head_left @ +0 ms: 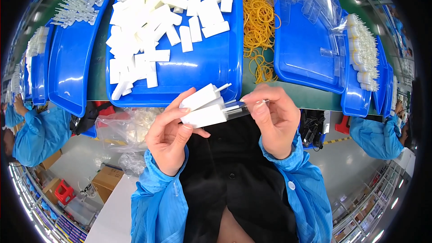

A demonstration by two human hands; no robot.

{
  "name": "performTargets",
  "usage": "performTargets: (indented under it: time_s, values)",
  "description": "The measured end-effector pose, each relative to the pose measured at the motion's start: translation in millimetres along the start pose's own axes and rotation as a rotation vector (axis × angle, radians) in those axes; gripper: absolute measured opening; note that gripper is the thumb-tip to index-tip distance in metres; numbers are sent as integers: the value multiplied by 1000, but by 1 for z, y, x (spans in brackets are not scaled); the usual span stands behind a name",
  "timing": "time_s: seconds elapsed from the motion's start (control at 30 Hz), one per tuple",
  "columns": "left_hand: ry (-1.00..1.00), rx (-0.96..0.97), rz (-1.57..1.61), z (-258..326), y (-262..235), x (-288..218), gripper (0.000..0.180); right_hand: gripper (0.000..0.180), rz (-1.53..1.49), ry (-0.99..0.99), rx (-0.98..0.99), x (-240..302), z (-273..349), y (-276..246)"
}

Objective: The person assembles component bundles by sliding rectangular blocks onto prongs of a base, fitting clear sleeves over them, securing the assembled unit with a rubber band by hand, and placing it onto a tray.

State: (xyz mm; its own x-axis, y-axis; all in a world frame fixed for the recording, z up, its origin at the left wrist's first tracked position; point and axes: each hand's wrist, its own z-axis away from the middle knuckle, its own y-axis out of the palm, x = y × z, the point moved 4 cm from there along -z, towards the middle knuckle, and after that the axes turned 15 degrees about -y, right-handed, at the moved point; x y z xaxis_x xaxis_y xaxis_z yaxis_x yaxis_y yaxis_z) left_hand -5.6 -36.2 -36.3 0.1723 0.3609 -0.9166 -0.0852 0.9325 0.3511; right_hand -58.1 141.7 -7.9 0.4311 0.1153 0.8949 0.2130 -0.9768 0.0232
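Your left hand (168,137) grasps a small bundle of white blocks (204,117), fingers above and thumb below, out in front of your shirt and just off the near edge of the large blue tray (189,73). The blocks lie fanned rather than parallel, and a thin white tip (224,87) sticks out past the upper one. Your right hand (279,119) pinches between thumb and forefinger what looks like a clear piece (237,110) at the right end of the lower block; it is hard to tell whether it sits around that block or only meets its end.

To do this well, square the blocks with your left fingers first — a fanned bundle probably makes the ends harder to line up. Bring the clear piece straight along the block's length, not at a slant, and pinch lightly, since thin clear plastic could bend or crease. Mind the protruding tip too; it looks slender enough to snap if your right fingers knock it. Work over the bare near part of the tray rather than over your lap — a slipped part then drops somewhere easy to reach.
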Motion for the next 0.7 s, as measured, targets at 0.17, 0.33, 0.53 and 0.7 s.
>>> performTargets:
  time_s: [0.17,0.33,0.53,0.7]
  values:
    - [20,5,-8,1,0,1,24,10,-47,48,-76,-1,0,0]
    - [10,-29,5,1,-1,0,25,9,78,-13,2,-1,0,-1]
    - [21,-33,-41,1,1,-1,26,10,4,-1,-45,-2,-1,3]
    - [31,-3,-48,2,2,-3,24,10,-30,7,-75,-5,2,4]
